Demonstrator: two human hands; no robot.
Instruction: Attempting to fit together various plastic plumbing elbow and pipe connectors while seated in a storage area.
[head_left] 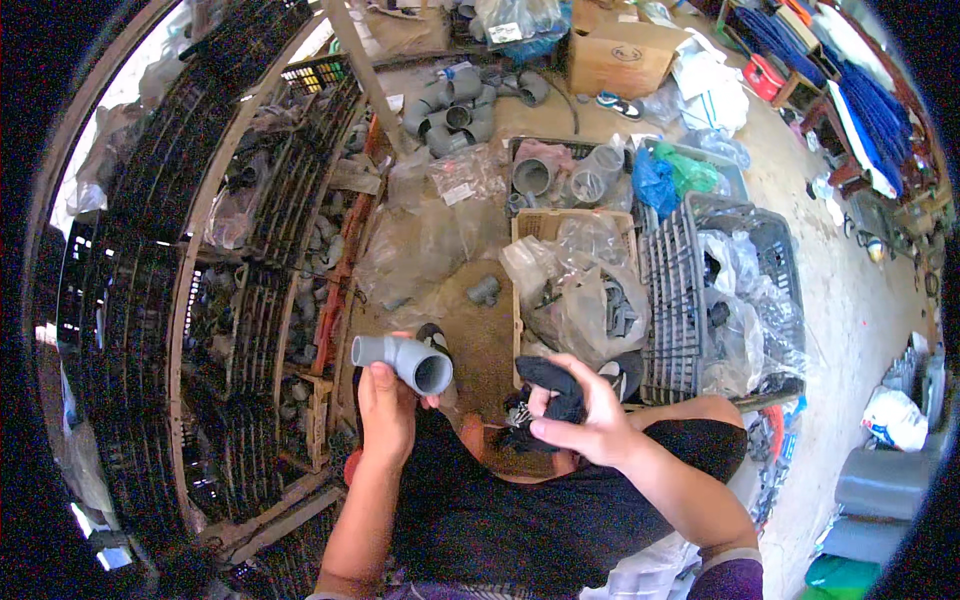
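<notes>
A grey plastic pipe tee (402, 358) is gripped in my left hand (388, 405), its wide round mouth facing right and towards me. In my right hand (590, 420) is a bunched black cloth (550, 390), pinched between thumb and fingers, with part of it hanging below. The two hands are apart above my lap, and the cloth does not touch the tee. On the floor beyond them lies another small grey pipe fitting (484, 291).
Slatted dark crates (225, 300) with fittings line the left side. Ahead right stand a tan crate (516, 330) of plastic bags and a dark crate (668, 310). Several large grey elbows (455, 112) lie farther off near a cardboard box (625, 60).
</notes>
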